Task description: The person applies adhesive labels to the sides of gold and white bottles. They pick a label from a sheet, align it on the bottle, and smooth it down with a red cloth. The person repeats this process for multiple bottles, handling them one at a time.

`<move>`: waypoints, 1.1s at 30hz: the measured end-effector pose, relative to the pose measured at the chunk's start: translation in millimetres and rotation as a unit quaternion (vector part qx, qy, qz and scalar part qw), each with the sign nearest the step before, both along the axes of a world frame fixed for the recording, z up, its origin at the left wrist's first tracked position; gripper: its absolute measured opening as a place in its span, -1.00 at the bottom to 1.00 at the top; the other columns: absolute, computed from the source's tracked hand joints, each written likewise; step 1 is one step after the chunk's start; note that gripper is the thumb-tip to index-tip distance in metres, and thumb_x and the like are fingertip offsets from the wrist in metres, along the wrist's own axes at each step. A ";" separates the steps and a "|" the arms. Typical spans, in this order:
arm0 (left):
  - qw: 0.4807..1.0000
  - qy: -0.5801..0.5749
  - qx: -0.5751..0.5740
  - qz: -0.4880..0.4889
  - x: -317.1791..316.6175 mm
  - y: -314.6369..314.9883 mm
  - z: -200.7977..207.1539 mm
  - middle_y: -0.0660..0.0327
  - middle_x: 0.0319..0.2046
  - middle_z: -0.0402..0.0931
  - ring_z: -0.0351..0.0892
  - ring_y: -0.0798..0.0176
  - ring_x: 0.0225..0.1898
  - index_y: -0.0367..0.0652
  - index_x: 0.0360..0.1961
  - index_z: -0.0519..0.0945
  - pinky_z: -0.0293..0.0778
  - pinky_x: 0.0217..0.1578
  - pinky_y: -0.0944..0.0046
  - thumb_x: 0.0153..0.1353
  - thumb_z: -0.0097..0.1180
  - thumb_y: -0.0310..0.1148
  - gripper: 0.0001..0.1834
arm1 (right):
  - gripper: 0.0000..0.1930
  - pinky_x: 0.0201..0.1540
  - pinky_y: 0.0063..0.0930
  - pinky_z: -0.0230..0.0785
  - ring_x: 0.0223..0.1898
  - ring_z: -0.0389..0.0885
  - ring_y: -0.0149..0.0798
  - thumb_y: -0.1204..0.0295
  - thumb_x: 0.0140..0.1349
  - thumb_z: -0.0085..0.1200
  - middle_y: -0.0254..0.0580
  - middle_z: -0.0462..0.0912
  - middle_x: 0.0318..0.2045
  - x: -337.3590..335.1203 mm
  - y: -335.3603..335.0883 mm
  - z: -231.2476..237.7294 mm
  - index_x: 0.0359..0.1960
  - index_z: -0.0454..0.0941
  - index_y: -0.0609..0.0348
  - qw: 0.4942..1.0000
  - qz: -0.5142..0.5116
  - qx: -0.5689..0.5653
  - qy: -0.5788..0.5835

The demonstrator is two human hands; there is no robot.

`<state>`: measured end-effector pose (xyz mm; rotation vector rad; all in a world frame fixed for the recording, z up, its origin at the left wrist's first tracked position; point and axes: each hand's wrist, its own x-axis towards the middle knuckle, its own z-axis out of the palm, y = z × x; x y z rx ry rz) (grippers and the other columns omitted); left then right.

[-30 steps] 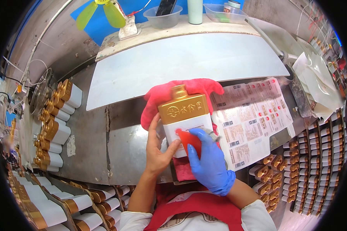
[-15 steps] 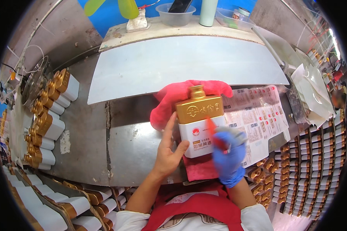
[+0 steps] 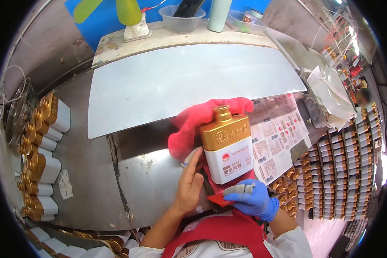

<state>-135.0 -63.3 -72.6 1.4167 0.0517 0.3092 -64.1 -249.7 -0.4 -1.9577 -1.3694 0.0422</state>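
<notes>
The right grip [image 3: 254, 202] clasps a red scraper [image 3: 219, 200], left grip [image 3: 188, 189] spread beside a white, gold-shouldered bottle [image 3: 230, 161].

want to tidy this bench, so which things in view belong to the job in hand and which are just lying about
Seem part of the job:
gold-and-white flat-sided bottle
flat red piece in the blue-gloved right hand
pink cloth under the bottle
white printed label sheet

Probably just lying about:
yellow-green bladed fan
clear plastic bowl
black phone in the bowl
pale green cylinder
</notes>
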 end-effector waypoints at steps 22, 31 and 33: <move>0.965 -0.128 0.148 0.177 -1.9 2.4 -16.7 -0.10 0.13 0.38 0.37 -0.02 0.10 -0.39 0.11 0.41 0.28 0.11 0.12 0.22 0.07 0.02 -0.33 | -0.69 -0.37 -0.41 0.49 -0.46 0.61 -0.12 0.69 -0.18 0.23 -0.18 0.65 -0.37 41.9 -48.0 -12.0 -0.36 0.58 0.06 0.998 0.022 0.046 -0.022; 0.800 -0.205 0.553 0.111 -9.2 -32.5 5.4 0.16 -0.09 0.46 0.37 0.07 0.00 0.09 -0.02 0.56 0.36 0.01 0.00 -0.02 0.34 -0.10 -0.51 | -0.71 -0.34 -0.41 0.45 -0.36 0.61 -0.22 0.61 -0.15 0.25 -0.30 0.65 -0.34 103.8 -34.9 13.9 -0.34 0.61 -0.01 0.986 -0.011 0.094 -0.140; 0.763 -0.183 0.610 0.107 -16.8 -35.4 7.9 0.26 -0.09 0.49 0.38 0.14 0.00 0.11 -0.06 0.59 0.38 0.00 0.04 -0.06 0.37 -0.18 -0.54 | -0.71 -0.39 -0.40 0.46 -0.41 0.60 -0.24 0.61 -0.14 0.24 -0.30 0.65 -0.36 95.9 -51.4 -12.1 -0.33 0.61 -0.01 0.986 0.042 0.087 -0.136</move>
